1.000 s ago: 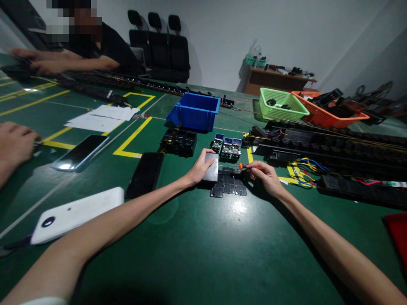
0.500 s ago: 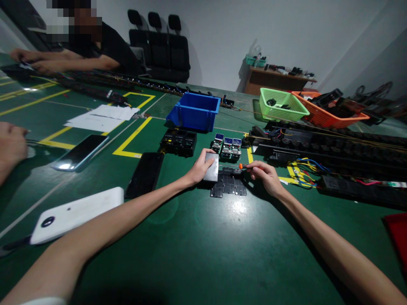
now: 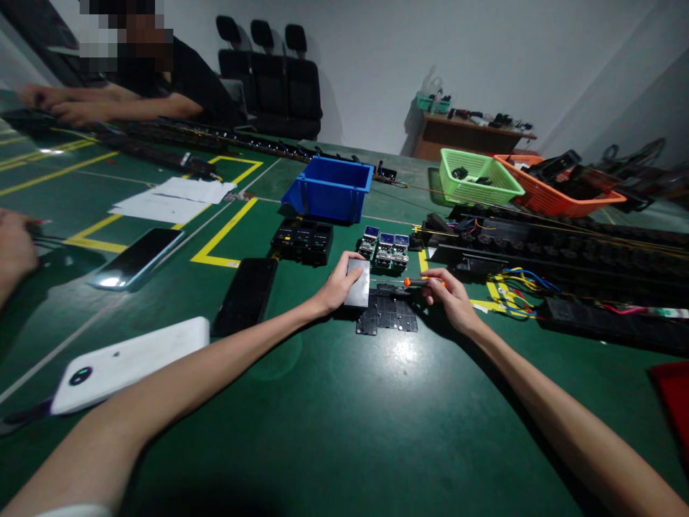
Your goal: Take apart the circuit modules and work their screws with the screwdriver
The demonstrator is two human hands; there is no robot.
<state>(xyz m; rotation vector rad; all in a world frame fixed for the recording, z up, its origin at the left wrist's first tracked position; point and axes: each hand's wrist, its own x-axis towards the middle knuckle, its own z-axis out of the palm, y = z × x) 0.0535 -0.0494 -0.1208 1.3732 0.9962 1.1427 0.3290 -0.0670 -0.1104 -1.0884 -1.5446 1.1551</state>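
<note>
Where the left forearm crosses the table (image 3: 344, 424), a white device (image 3: 145, 359) lies just beyond it, camera-like dot showing; red item (image 3: 672, 395) at the right edge. Black phone (image 3: 246, 294) next, near the left wrist. Three black plates (image 3: 397, 314) lie flat, side by side, just right of the box (image 3: 359, 289). Left hand (image 3: 334, 289) is closed on that grey box, thumb on top. Right hand (image 3: 449, 298) pinches an orange screwdriver (image 3: 413, 282), shaft level, pointing left at the box side; can't tell if the tip touches. Wires (image 3: 517, 287) near the right hand, beside long black rails (image 3: 560, 248). Another phone (image 3: 137, 260) farther left, a co-worker's hand (image 3: 13, 251) near it. Small boards (image 3: 392, 248) stand behind the box, black unit (image 3: 302, 242) to their left, blue bin (image 3: 326, 190) behind that. Papers (image 3: 175, 199) left of the bin; green basket (image 3: 479, 188) and orange basket (image 3: 554, 205) to the right. Co-worker (image 3: 188, 79) across, then seats (image 3: 269, 86) and a desk (image 3: 457, 140) by the wall.
</note>
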